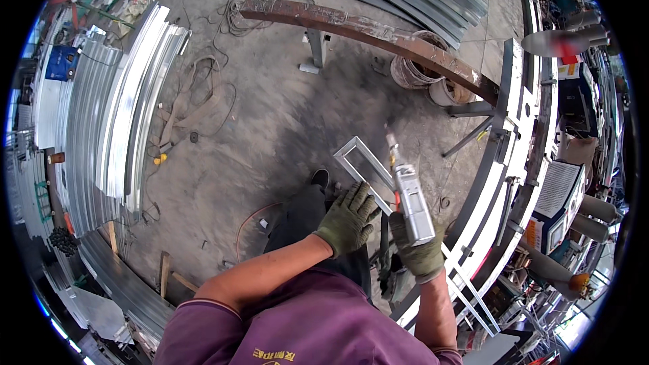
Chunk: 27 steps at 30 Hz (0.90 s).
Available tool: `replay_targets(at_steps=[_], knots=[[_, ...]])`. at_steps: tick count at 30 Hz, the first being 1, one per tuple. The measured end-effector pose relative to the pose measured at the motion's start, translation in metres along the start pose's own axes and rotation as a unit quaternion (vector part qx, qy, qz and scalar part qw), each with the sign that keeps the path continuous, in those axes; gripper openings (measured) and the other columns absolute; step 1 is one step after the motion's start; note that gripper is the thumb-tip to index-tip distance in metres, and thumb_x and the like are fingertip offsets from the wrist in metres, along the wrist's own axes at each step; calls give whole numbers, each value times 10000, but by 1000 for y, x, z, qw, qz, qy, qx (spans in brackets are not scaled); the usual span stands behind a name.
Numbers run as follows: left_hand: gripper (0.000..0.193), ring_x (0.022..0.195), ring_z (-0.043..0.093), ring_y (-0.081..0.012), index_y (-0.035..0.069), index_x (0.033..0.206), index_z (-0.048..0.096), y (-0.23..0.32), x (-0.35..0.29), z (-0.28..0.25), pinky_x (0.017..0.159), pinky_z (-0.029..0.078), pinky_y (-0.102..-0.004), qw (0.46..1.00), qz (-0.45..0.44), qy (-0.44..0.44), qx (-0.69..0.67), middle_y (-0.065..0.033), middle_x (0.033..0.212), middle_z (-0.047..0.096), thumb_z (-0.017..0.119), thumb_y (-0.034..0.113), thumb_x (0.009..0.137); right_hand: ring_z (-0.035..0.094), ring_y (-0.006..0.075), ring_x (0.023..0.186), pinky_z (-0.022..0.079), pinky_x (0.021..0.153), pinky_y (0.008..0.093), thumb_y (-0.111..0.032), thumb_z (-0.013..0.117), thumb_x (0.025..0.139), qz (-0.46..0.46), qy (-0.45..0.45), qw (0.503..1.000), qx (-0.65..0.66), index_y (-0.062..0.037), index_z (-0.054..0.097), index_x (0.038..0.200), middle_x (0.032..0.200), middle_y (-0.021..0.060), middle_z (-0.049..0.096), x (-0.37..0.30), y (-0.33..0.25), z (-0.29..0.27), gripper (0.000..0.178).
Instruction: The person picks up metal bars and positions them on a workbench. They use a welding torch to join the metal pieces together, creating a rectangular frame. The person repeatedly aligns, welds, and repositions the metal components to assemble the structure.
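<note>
A slim rectangular metal frame (373,159) of pale tubing juts out in front of me, its far corner tilted up and left. My left hand (348,220), in a dark green work glove, is laid over the frame's left bar, fingers bent onto it; the fingertips are partly hidden. In my gloved right hand (419,250) is a silver, boxy welding gun (414,206) with a narrow nozzle pointing away from me. The gun hangs just right of the frame and hides part of it. Whether its trigger is pressed cannot be seen.
A white-topped metal bench (487,182) curves along my right, with pale tubes (470,290) across its near end. A rusty beam (372,37) spans ahead, above buckets (412,71). Stacked metal profiles (115,115) lie left. Gas cylinders (598,209) and a loose strap (196,105) are around.
</note>
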<state>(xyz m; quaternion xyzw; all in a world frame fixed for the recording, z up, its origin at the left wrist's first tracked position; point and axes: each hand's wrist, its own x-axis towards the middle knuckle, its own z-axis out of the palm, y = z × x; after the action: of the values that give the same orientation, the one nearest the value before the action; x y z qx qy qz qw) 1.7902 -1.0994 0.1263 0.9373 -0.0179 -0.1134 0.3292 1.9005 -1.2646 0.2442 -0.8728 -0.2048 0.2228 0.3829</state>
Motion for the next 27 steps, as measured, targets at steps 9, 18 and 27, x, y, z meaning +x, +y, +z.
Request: replay_targets(at_steps=[9,18,27], knots=[[661,1655,178,-436,94,1610,520,-5,2,-13,1344,112,-613,992,22,-99,71,-216,1745,327,564,415,1034,712,349,804,557,649,464,-290,772,939,-47,36,992,-109,-126,754,1147,1005,108,717,-20,1,48,265],[766,1582,357,-423,52,1585,525,-51,-3,-11,1296,255,-624,990,141,-31,-8,-226,1663,444,655,394,912,689,329,716,529,568,465,-288,793,919,-8,17,979,-202,-113,725,1038,887,97,656,-18,-24,96,223],[756,1585,336,-448,44,1535,560,-66,-6,-12,1295,253,-624,987,144,-16,-67,-255,1680,422,630,464,910,724,351,791,573,642,453,-297,797,928,51,7,975,-214,-91,736,1098,948,122,715,-10,-55,121,274]])
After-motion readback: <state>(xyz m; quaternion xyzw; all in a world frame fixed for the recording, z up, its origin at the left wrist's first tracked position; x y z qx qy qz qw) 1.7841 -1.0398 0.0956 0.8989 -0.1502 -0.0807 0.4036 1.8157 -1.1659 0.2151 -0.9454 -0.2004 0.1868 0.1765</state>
